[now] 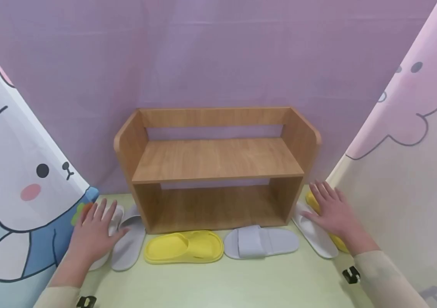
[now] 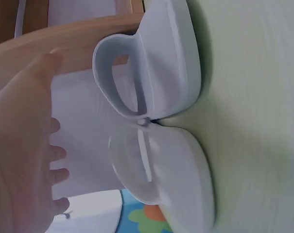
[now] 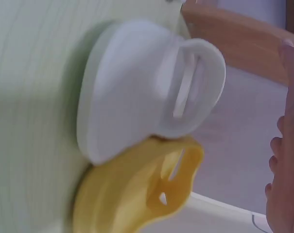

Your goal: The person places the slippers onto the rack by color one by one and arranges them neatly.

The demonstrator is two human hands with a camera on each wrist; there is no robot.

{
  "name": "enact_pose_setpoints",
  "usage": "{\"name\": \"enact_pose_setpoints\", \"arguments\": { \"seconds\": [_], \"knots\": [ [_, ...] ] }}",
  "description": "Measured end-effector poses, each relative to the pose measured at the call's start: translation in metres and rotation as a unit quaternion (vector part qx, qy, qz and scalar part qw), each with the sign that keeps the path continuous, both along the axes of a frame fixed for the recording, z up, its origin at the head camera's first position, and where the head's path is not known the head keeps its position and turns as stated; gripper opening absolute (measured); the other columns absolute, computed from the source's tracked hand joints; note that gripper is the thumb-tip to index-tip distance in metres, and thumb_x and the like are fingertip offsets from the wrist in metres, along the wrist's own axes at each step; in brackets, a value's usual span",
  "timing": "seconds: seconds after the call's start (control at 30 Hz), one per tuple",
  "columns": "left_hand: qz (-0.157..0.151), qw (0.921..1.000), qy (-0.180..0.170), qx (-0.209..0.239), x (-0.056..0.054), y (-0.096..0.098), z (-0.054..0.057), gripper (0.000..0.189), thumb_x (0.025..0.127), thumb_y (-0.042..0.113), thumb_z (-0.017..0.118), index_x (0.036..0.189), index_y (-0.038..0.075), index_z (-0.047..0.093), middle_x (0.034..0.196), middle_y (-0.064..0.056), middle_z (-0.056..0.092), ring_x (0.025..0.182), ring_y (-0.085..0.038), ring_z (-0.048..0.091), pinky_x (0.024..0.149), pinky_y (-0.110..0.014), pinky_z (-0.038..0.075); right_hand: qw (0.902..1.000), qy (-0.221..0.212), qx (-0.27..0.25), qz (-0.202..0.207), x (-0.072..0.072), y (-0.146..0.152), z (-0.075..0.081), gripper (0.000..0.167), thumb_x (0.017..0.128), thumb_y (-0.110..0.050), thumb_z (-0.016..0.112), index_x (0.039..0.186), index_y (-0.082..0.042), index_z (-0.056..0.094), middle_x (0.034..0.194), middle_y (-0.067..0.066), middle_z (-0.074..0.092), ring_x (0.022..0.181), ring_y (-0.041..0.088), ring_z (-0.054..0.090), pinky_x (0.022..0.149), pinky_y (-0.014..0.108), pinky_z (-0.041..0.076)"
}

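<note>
While the left hand and right hand hover well apart, fingers extended, gripping nothing, six slippers lie on the desk before and beside the wooden rack; handling appears not yet begun, every slipper being left to pick up.

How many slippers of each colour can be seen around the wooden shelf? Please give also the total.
Yellow slippers: 2
Light grey slippers: 2
White slippers: 2
Total: 6
</note>
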State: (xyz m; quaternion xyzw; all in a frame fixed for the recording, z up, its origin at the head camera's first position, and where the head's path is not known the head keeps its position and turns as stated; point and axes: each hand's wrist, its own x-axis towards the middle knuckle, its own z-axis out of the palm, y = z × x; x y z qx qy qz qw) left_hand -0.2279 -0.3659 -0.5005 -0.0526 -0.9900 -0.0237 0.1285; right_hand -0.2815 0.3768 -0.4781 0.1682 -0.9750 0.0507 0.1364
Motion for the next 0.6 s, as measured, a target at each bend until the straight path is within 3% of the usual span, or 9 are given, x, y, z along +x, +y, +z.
{"name": "enact_pose_setpoints", "arguments": {
  "seconds": [0.17,0.3,0.43,0.6],
  "knots": [
    [0.031,0.9972,-0.016,0.067,0.007,-0.01,0.0,0.103,0.098,0.066,0.072,0.165,-0.005,0.038,0.162,-0.043,0.035,0.145,-0.066,0.034,0.112,-0.089,0.028,0.9976,0.018,-0.067,0.005,-0.006,-0.01,-0.013,0.104,0.1,-0.064,0.07,0.172,0.0,0.031,0.175,0.03,0.031,0.162,0.054,0.025,0.125,0.078,0.025],
    [0.039,0.9941,-0.005,0.101,0.016,-0.021,-0.005,0.095,0.098,0.058,0.078,0.156,-0.01,0.045,0.151,-0.043,0.043,0.132,-0.066,0.046,0.101,-0.087,0.04,0.9889,0.002,-0.148,-0.015,-0.006,-0.022,-0.021,0.103,0.098,-0.064,0.075,0.172,-0.005,0.036,0.171,0.029,0.038,0.156,0.055,0.034,0.119,0.08,0.032],
    [0.057,0.9913,-0.014,0.117,0.023,-0.029,-0.013,0.093,0.097,0.056,0.079,0.151,-0.012,0.046,0.145,-0.043,0.044,0.125,-0.064,0.049,0.095,-0.084,0.045,0.9766,-0.004,-0.212,-0.034,-0.003,-0.033,-0.027,0.095,0.099,-0.062,0.076,0.17,-0.01,0.04,0.168,0.025,0.044,0.152,0.053,0.039,0.116,0.08,0.037],
    [0.066,0.9899,-0.029,0.122,0.029,-0.035,-0.018,0.096,0.098,0.059,0.077,0.152,-0.013,0.043,0.141,-0.045,0.044,0.12,-0.066,0.05,0.091,-0.081,0.047,0.9627,0.016,-0.268,-0.033,0.002,-0.045,-0.029,0.082,0.102,-0.052,0.078,0.163,-0.006,0.049,0.157,0.025,0.054,0.143,0.049,0.049,0.111,0.076,0.044]
  ]
}}
